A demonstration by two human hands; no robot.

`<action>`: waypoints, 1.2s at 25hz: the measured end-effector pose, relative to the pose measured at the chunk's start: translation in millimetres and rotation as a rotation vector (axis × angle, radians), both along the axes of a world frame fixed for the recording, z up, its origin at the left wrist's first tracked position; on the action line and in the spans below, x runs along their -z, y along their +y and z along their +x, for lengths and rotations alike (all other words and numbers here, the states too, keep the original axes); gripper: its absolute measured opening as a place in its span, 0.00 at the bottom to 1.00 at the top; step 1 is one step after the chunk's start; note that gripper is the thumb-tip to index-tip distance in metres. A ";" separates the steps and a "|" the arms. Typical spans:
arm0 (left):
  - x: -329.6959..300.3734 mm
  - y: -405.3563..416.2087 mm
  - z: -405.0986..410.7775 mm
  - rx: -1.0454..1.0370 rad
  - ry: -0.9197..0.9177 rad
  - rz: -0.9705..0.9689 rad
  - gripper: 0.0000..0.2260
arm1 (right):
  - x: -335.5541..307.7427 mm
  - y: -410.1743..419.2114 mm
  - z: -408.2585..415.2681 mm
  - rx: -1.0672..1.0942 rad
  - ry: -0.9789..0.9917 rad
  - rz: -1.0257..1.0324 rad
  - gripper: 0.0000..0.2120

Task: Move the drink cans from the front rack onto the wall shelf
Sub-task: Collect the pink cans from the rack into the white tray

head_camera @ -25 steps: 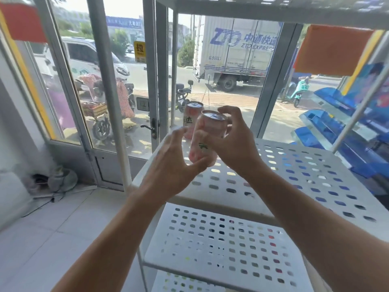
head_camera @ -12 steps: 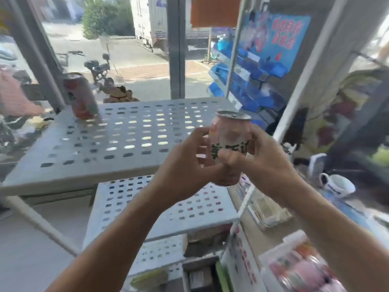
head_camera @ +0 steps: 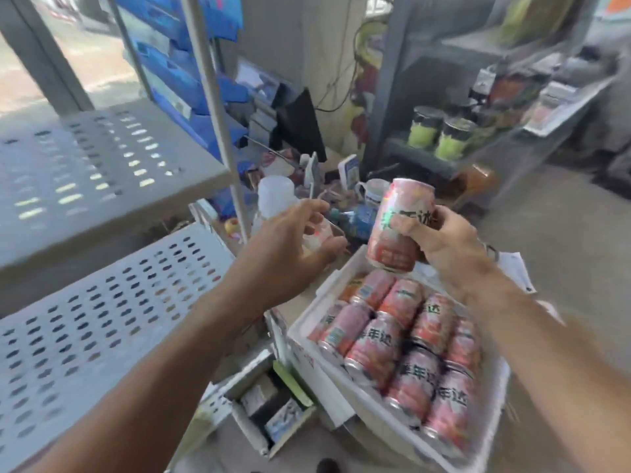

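Far left of the white box of cans (head_camera: 309,322), the perforated white rack (head_camera: 102,295) fills the frame, its upper shelf blurred and both shelves cut off by the left edge. Closer to the box, the left hand (head_camera: 293,240) hovers above the box's far-left corner, fingers loosely spread and curved; something pale and pinkish shows just behind its fingers, but blur hides whether the hand touches it, so I cannot tell. Directly above the box's far end, the right hand (head_camera: 440,244) grips a pink drink can (head_camera: 397,227), fingers and thumb wrapped round its middle, the can tilted, top leaning right. Its lettering is half covered by the thumb. In the box itself, pink cans (head_camera: 403,349) lie on their sides in rows, the near ones smeared. Beyond the box, up right, two green-labelled jars (head_camera: 440,136) sit on a dark shelf (head_camera: 420,158), the rest there too blurred to read.
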State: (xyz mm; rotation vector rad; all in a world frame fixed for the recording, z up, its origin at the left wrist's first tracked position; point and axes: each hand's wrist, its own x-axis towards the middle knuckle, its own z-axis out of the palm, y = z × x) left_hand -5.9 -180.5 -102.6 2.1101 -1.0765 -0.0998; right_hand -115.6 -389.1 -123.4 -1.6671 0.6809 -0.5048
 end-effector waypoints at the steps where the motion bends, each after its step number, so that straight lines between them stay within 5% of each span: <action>1: 2.7 -10.7 -4.4 0.027 -0.009 0.010 0.22 | 8.8 -10.2 -11.1 0.054 0.049 0.022 0.26; 6: 22.7 -56.7 -28.1 0.161 -0.055 0.087 0.20 | 76.6 -47.2 -73.4 0.190 0.325 0.166 0.30; 9: 36.2 -76.8 -45.8 0.202 -0.038 0.155 0.21 | 105.5 -42.0 -110.2 0.246 0.324 0.351 0.21; 15: 48.5 -97.1 -60.0 0.220 -0.006 0.196 0.21 | 140.0 5.6 -121.7 0.094 0.429 0.418 0.25; 21: 49.6 -94.6 -57.9 0.190 0.001 0.205 0.20 | 139.8 18.6 -111.0 0.034 0.602 0.109 0.34; 26: 53.5 -86.7 -58.2 0.156 0.009 0.224 0.20 | 143.2 11.9 -114.6 -0.016 0.635 0.068 0.44; 30: 56.9 -82.8 -59.3 0.135 0.025 0.233 0.20 | 144.0 7.9 -117.1 -0.089 0.672 0.041 0.41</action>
